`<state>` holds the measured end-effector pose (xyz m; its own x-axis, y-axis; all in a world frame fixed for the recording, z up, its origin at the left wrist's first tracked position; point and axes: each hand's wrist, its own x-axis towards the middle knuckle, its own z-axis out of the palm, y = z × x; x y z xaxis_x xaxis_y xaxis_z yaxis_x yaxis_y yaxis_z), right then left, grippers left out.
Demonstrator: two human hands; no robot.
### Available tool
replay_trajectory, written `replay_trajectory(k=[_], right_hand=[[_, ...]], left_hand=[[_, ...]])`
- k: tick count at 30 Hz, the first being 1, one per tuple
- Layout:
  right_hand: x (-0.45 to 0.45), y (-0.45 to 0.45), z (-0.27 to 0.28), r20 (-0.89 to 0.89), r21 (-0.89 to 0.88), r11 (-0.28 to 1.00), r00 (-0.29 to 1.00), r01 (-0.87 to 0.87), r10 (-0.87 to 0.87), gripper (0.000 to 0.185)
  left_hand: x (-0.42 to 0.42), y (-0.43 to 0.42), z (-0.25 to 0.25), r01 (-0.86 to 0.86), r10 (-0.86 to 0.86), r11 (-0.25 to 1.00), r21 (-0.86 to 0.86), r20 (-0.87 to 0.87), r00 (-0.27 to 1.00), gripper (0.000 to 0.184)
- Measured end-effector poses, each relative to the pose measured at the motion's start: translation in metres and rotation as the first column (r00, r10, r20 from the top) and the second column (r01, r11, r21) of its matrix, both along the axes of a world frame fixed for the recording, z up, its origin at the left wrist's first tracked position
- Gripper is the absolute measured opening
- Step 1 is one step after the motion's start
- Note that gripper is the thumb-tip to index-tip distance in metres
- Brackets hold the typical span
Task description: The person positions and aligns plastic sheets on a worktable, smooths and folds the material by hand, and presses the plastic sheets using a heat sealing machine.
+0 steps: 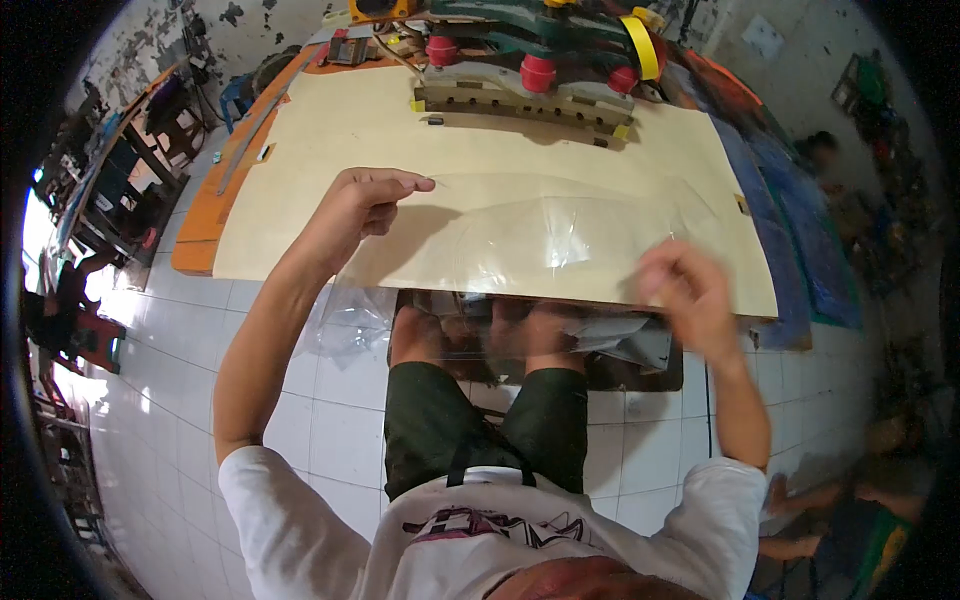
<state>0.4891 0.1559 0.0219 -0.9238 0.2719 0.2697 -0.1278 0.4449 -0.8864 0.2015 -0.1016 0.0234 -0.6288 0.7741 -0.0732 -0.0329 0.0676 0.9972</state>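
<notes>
A wide, clear plastic film lies wrinkled and glossy along the near part of the cream-coloured board, and some of it hangs past the front edge above my legs. At its upper left corner, my left hand is closed in a pinch, thumb against forefinger, on the film's edge. Near the film's right end, my right hand is raised over the board's front edge. Its fingers curl but are smeared by motion, so I cannot make out whether they grip the film.
A dark green machine with red knobs and a long metal bar stands at the far side. Yellow tape sits on its right end. A metal ruler lies along the orange tabletop. Another person is at the lower right.
</notes>
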Motion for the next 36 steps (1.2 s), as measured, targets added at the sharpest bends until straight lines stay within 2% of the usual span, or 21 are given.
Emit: replay_trajectory(k=[2,3,5,6,7,8,9,11,12,14,17,21,23,24,26,29,36], right_hand=[[0.004,-0.046,-0.021,0.253,-0.134,0.937,0.903,-0.322,0.346,0.021],[0.004,-0.061,-0.034,0.315,-0.391,0.830,0.789,-0.399,0.528,0.032],[-0.005,-0.088,-0.070,0.171,-0.651,0.626,0.719,-0.430,0.673,0.061],[-0.014,-0.096,-0.078,0.167,-0.655,0.624,0.724,-0.425,0.669,0.061],[-0.023,-0.104,-0.083,0.009,-0.791,0.456,0.738,-0.408,0.674,0.079],[-0.030,-0.110,-0.086,-0.149,-0.880,0.260,0.752,-0.397,0.642,0.097],[-0.036,-0.114,-0.083,-0.158,-0.881,0.255,0.755,-0.399,0.636,0.097],[-0.047,-0.116,-0.073,-0.431,-0.858,0.124,0.829,-0.499,0.357,0.112],[-0.052,-0.113,-0.072,-0.433,-0.858,0.121,0.829,-0.499,0.353,0.112],[-0.063,-0.106,-0.074,-0.655,-0.756,-0.006,0.756,-0.655,-0.003,0.106],[-0.069,-0.100,-0.077,-0.668,-0.742,0.013,0.737,-0.670,-0.103,0.099],[-0.072,-0.101,-0.082,-0.672,-0.738,0.029,0.733,-0.674,-0.106,0.086],[-0.073,-0.099,-0.084,-0.744,-0.668,0.018,0.666,-0.744,-0.061,0.068],[-0.073,-0.100,-0.084,-0.743,-0.668,0.019,0.666,-0.743,-0.065,0.068],[-0.073,-0.100,-0.082,-0.692,-0.720,0.033,0.716,-0.693,-0.091,0.055],[-0.075,-0.097,-0.083,-0.730,-0.682,0.014,0.680,-0.731,-0.074,0.047],[-0.075,-0.095,-0.080,-0.697,-0.715,0.032,0.710,-0.698,-0.105,0.045]], left_hand=[[0.000,-0.003,-0.005,-0.005,0.005,1.000,-0.009,-0.039,0.999,0.027],[0.001,-0.004,-0.005,0.004,-0.003,1.000,0.018,-0.011,1.000,0.027],[0.007,-0.004,0.002,0.005,-0.006,0.998,0.066,0.012,1.000,0.029],[0.013,-0.006,0.006,0.012,-0.013,0.998,0.059,0.013,1.000,0.029],[0.018,-0.008,0.011,0.004,-0.005,0.997,0.071,0.018,1.000,0.028],[0.023,-0.011,0.016,-0.005,0.003,0.997,0.083,0.021,1.000,0.028],[0.027,-0.015,0.021,0.001,-0.003,0.997,0.074,0.017,1.000,0.028],[0.034,-0.025,0.027,0.041,-0.042,0.994,0.098,0.016,0.999,0.029],[0.037,-0.030,0.027,0.043,-0.044,0.995,0.093,0.015,0.999,0.029],[0.041,-0.040,0.025,0.020,-0.017,0.997,0.069,-0.049,0.999,0.027],[0.047,-0.050,0.017,0.012,-0.003,0.995,0.101,-0.092,0.996,0.026],[0.050,-0.058,0.009,0.047,-0.039,0.992,0.121,-0.070,0.997,0.025],[0.053,-0.060,0.006,0.037,-0.027,0.993,0.112,-0.088,0.996,0.025],[0.053,-0.061,0.005,0.039,-0.030,0.993,0.111,-0.086,0.996,0.025],[0.053,-0.063,0.003,0.031,-0.021,0.992,0.124,-0.080,0.997,0.025],[0.052,-0.064,0.000,0.015,-0.007,0.994,0.106,-0.077,0.997,0.026],[0.049,-0.058,-0.005,0.047,-0.042,0.989,0.141,-0.040,0.998,0.025]])
